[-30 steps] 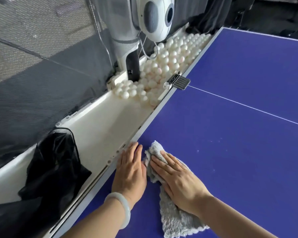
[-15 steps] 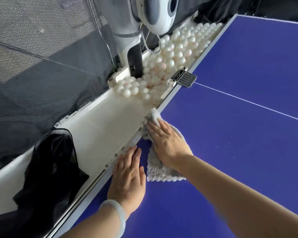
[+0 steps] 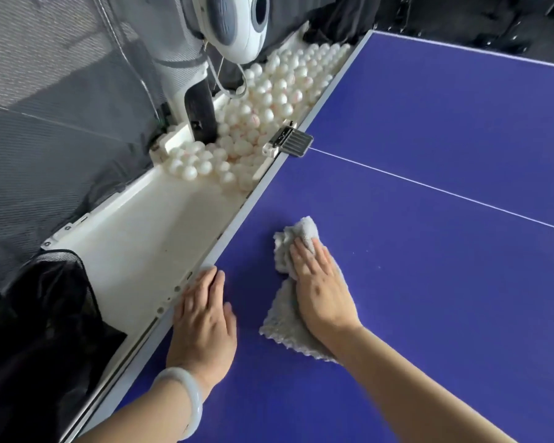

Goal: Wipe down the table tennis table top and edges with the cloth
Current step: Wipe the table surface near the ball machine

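The blue table tennis table (image 3: 429, 174) fills the right side of the view, with a white centre line and a pale left edge. A crumpled grey cloth (image 3: 282, 324) lies on the blue top a short way in from that edge. My right hand (image 3: 322, 289) presses flat on the cloth, fingers straight and pointing away from me. My left hand (image 3: 205, 318) rests flat on the table at the left edge, fingertips on the white border, a pale bangle on the wrist.
A white ball-collecting tray (image 3: 135, 251) runs along the table's left edge, piled with white balls (image 3: 269, 103) further away. A ball-feeding robot (image 3: 234, 24) stands over them. A black clamp (image 3: 296, 142) sits on the edge. Black mesh (image 3: 39, 330) hangs at near left; grey netting behind.
My right hand has pulled the cloth back from the table's left edge toward me and to the right. My left hand stays planted at the edge.
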`<state>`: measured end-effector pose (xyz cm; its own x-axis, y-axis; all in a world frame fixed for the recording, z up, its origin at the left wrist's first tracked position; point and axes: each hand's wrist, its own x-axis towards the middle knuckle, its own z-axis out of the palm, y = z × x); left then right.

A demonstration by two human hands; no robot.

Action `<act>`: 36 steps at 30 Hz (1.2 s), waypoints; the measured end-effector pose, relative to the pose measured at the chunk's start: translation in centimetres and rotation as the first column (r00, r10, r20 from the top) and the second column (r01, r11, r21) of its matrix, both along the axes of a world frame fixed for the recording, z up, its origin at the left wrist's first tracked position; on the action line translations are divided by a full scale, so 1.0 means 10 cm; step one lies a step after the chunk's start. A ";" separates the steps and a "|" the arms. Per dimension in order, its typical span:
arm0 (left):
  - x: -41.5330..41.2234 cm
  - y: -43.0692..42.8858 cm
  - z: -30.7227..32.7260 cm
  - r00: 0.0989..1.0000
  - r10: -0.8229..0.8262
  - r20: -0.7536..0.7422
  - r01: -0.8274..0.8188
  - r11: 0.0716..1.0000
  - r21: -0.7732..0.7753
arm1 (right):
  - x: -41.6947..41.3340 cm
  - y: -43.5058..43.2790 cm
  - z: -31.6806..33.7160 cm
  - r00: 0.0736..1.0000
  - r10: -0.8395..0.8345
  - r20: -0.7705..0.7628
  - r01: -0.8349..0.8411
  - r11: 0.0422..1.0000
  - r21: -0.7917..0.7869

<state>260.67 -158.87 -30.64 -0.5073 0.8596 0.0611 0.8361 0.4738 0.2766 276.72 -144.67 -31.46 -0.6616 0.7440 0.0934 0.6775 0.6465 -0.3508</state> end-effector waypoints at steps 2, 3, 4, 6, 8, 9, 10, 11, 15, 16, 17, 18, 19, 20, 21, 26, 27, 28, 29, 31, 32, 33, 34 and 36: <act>0.02 0.02 0.01 1.000 0.013 0.007 -0.013 1.000 0.007 | 0.57 0.41 0.01 0.959 -0.283 0.002 0.283 0.959 0.034; 0.03 0.02 0.01 1.000 0.010 0.007 -0.010 1.000 0.007 | 0.86 0.61 0.05 0.897 -0.442 0.012 0.442 0.897 0.025; 0.03 0.03 0.00 1.000 0.007 0.002 -0.007 1.000 0.006 | 1.04 0.73 0.09 0.827 -0.562 0.024 0.562 0.827 0.007; 0.02 0.02 -0.02 1.000 0.011 -0.009 -0.011 1.000 -0.003 | 1.01 0.71 0.14 0.733 -0.680 0.016 0.680 0.733 -0.011; 0.03 0.01 -0.01 1.000 0.009 -0.022 -0.009 1.000 0.011 | 0.62 0.41 0.11 0.767 -0.640 -0.037 0.641 0.768 -0.006; 0.03 0.01 0.00 1.000 0.007 -0.027 -0.006 1.000 0.021 | 0.38 0.20 0.08 0.826 -0.560 -0.064 0.560 0.828 -0.020; 0.04 0.01 -0.01 1.000 0.004 -0.030 -0.003 1.000 0.029 | 0.15 -0.02 0.04 0.906 -0.420 -0.062 0.420 0.908 -0.013; 0.05 0.01 -0.01 0.999 0.003 -0.032 -0.002 0.999 0.035 | -0.02 -0.23 0.02 0.964 -0.257 -0.062 0.256 0.966 -0.021; 0.03 0.03 -0.02 0.998 -0.006 -0.055 0.009 0.999 0.048 | 0.13 -0.10 0.09 0.984 0.165 -0.070 -0.164 0.986 0.022; 0.03 0.04 -0.02 0.998 -0.003 -0.058 0.005 0.999 0.045 | 0.34 0.09 0.15 0.987 0.113 -0.116 -0.113 0.994 0.003; 0.03 0.04 -0.02 0.998 0.001 -0.058 0.001 0.999 0.041 | 0.59 0.31 0.18 0.993 -0.012 -0.118 0.013 1.000 0.007; 0.04 0.04 -0.02 0.998 0.002 -0.056 0.000 0.999 0.033 | 0.84 0.52 0.19 0.976 -0.201 -0.089 0.202 0.979 0.007; 0.04 0.04 -0.02 0.998 -0.002 -0.055 0.003 1.000 0.026 | 1.05 0.69 0.17 0.913 -0.405 -0.044 0.403 0.914 -0.050; 0.04 0.04 -0.02 0.998 -0.003 -0.056 0.004 1.000 0.021 | 1.18 0.77 0.17 0.819 -0.572 -0.044 0.566 0.819 -0.091; 0.04 0.04 -0.02 0.998 -0.001 -0.058 0.002 1.000 0.014 | 1.18 0.80 0.15 0.743 -0.668 -0.047 0.663 0.744 -0.083; 0.04 0.03 0.00 0.996 -0.003 -0.085 0.003 1.000 0.004 | 0.33 0.18 0.11 0.837 -0.542 -0.075 0.541 0.840 -0.037; 0.04 0.03 0.01 0.996 -0.004 -0.089 0.004 1.000 0.002 | 0.26 0.08 0.10 0.930 -0.364 -0.046 0.363 0.931 -0.029; 0.05 0.02 0.02 0.995 -0.012 -0.099 0.012 1.000 0.004 | 0.25 0.03 0.09 0.980 -0.198 0.000 0.198 0.980 -0.021; 0.05 0.02 0.03 0.994 -0.023 -0.111 0.024 1.000 0.005 | 0.28 0.05 0.08 0.996 -0.091 0.010 0.091 0.996 -0.019; 0.05 0.03 0.04 0.986 -0.060 -0.155 0.056 0.998 -0.028 | 0.35 0.12 0.08 0.998 -0.044 -0.035 0.043 0.998 -0.053; 0.04 0.05 0.06 0.980 -0.084 -0.181 0.074 0.995 -0.063 | 0.35 0.12 0.08 0.998 -0.058 -0.040 0.056 0.997 -0.062; 0.01 0.09 0.10 0.975 -0.108 -0.194 0.091 0.991 -0.096 | 0.34 0.12 0.08 0.996 -0.083 -0.031 0.081 0.994 -0.069; -0.02 0.16 0.15 0.972 -0.128 -0.197 0.109 0.989 -0.103 | 0.32 0.12 0.07 0.995 -0.097 -0.026 0.095 0.993 -0.070; -0.02 0.37 0.21 0.966 -0.180 -0.187 0.170 0.983 -0.069 | 0.30 0.12 0.04 0.995 -0.097 -0.025 0.095 0.991 -0.091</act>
